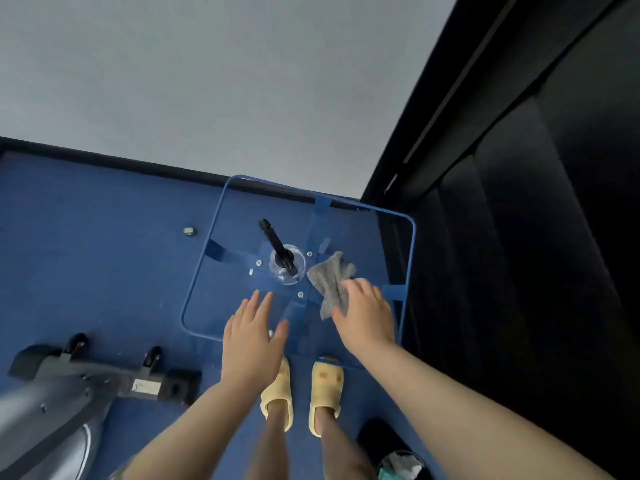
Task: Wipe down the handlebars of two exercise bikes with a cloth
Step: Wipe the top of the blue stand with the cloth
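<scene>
A crumpled grey cloth (329, 275) lies on a clear tabletop with a blue frame (410, 258) in front of me. My right hand (367, 317) comes down on the cloth's near end, with fingers and thumb curled round the fabric. My left hand (252, 341) hovers flat and open over the table's near left part, holding nothing. The base of one exercise bike (104, 379), grey with black end caps and small wheels, stands on the blue floor at the lower left. No handlebars are in view.
A black post (277, 247) rises through the table's centre. A small metal nut (189, 231) lies on the floor left of the table. A dark panelled wall (519, 237) runs close on the right. A bin (398, 462) stands by my right foot.
</scene>
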`<state>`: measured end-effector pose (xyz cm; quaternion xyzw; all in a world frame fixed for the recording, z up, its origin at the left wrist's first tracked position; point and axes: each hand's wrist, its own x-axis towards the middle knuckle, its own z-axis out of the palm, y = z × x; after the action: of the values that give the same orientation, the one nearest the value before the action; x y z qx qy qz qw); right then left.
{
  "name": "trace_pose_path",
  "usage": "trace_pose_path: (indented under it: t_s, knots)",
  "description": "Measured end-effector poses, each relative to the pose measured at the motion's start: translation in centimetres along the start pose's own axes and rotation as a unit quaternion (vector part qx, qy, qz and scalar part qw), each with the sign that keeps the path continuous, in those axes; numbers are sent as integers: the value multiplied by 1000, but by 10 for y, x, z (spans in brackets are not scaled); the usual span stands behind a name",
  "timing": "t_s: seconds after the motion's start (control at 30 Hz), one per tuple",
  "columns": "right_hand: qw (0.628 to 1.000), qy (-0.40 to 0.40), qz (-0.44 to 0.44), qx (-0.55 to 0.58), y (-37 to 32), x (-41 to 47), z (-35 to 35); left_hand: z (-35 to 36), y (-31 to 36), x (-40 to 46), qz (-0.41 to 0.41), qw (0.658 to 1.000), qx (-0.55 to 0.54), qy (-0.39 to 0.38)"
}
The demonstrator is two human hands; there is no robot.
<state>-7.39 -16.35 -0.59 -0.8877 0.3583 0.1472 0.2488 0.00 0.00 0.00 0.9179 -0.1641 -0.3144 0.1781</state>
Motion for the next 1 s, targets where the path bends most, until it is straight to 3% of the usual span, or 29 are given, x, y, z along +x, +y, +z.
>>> trace_pose_path:
  t_s: [0.2,0.57,0.8,1.0]
  knots:
    - [999,13,5,-45,-4,42,37,23,-22,30,52,997,52,29]
    - [997,39,61,-8,-5,55,44,26,-29,36,15,999,24,15]
    - [999,41,24,-28,-15,23,1,-23,-21,30,5,1000,4,26]
    - [991,95,-88,39,-45,-32,-77,-96,3,-6,45,995,24,83]
